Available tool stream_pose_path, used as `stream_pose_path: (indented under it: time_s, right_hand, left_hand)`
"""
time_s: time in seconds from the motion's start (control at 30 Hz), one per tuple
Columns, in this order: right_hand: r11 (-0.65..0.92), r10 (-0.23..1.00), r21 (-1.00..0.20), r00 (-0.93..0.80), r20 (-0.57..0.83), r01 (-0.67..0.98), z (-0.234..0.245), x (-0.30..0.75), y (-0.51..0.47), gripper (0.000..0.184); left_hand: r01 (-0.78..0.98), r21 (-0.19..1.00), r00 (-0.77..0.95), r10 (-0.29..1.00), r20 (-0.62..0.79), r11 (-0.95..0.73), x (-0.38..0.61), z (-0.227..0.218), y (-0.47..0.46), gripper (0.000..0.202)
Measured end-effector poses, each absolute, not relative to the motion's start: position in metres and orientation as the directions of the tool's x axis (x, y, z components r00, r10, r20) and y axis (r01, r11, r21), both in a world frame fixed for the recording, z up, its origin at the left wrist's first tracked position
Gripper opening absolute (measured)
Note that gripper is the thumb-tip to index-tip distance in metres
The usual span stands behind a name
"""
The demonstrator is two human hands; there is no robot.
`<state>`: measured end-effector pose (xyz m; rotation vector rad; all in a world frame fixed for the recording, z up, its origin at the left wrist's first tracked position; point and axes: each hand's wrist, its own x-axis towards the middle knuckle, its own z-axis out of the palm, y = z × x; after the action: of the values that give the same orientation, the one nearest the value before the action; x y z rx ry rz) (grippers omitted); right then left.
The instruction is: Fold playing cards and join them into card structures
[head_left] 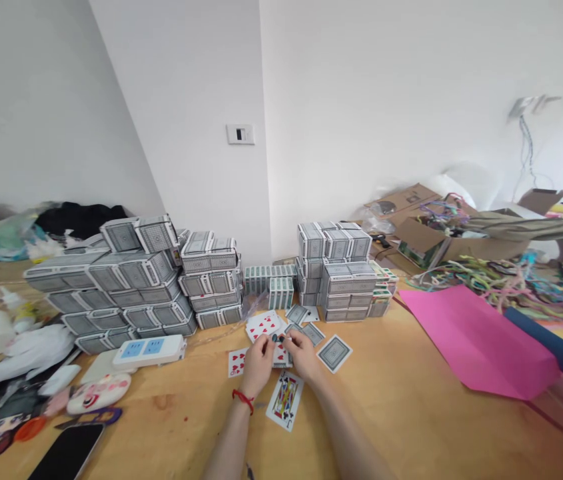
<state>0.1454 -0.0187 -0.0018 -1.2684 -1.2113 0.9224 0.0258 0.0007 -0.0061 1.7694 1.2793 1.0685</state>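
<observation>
Bare wooden tabletop (401, 407) left free right of hands, up to pink paper sheet (476, 340). Path ahead blocked by stacked grey-patterned card boxes, left pile (131, 287) and right pile (341, 273); narrow gap between piles taken by scattered playing cards (306, 323). Left side hemmed by white power strip (148, 351) and black phone (68, 452).

A pink sheet (476, 337) lies right, a white power strip (148, 351) and dark phone (68, 453) left, on the wooden table (411, 413).
</observation>
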Motion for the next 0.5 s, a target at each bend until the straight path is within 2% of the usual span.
stream_pose_path:
  time_s: [0.17,0.27,0.5]
  right_hand:
    - [0.150,0.958,-0.987,0.240,0.158,0.050,-0.0059,0.1452,-0.0148,0.017]
    - [0.153,0.956,-0.988,0.251,0.153,0.020,-0.0071,0.1462,-0.0126,0.022]
    - [0.095,0.989,-0.990,0.106,0.106,0.105,-0.0053,0.1463,-0.0173,0.028]
  left_hand:
    - [0.293,0.936,0.099,0.980,0.175,-0.196,0.0259,-0.0062,0.0023,0.026]
    - [0.309,0.932,0.107,0.981,0.162,-0.188,0.0246,-0.0067,0.0032,0.026]
    - [0.275,0.920,0.180,0.955,0.235,-0.278,0.0230,-0.0026,0.0009,0.022]
